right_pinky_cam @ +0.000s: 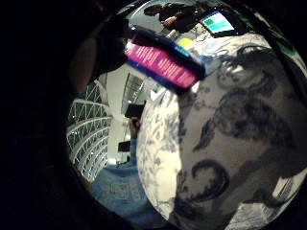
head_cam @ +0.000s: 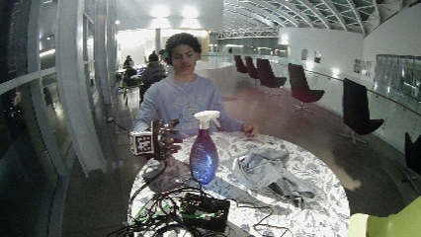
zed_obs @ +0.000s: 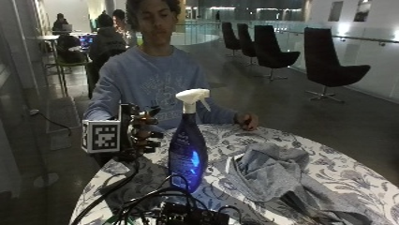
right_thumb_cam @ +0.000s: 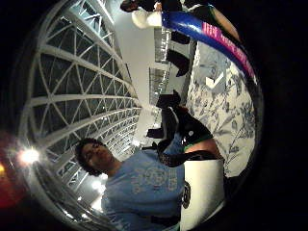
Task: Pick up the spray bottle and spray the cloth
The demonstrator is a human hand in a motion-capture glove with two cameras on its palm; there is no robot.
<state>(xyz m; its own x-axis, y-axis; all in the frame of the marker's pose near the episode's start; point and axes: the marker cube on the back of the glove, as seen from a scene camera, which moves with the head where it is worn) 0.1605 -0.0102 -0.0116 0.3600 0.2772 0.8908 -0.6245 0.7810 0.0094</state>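
Blue bottle point(zed_obs: 188, 157) with white sprayer head point(zed_obs: 193, 99); pink label with white print on its side. Cloth point(zed_obs: 274, 174) plain grey. Table point(zed_obs: 349, 178) white with dark blue-grey floral print. Glove point(zed_obs: 140, 131) black. Sweatshirt point(zed_obs: 156, 84) light blue with faint pale chest print. Chairs point(zed_obs: 330, 65) dark.

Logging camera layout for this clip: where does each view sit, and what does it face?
Little-finger palm view: on the gloved right hand, facing the spray bottle and patterned table.
Thumb palm view: same hand, facing the ceiling, the person's torso and bottle.
Outside view: across the table, facing the person; right hand beside the bottle, cloth.
Wide outside view: same, wider.
All share the bottle.
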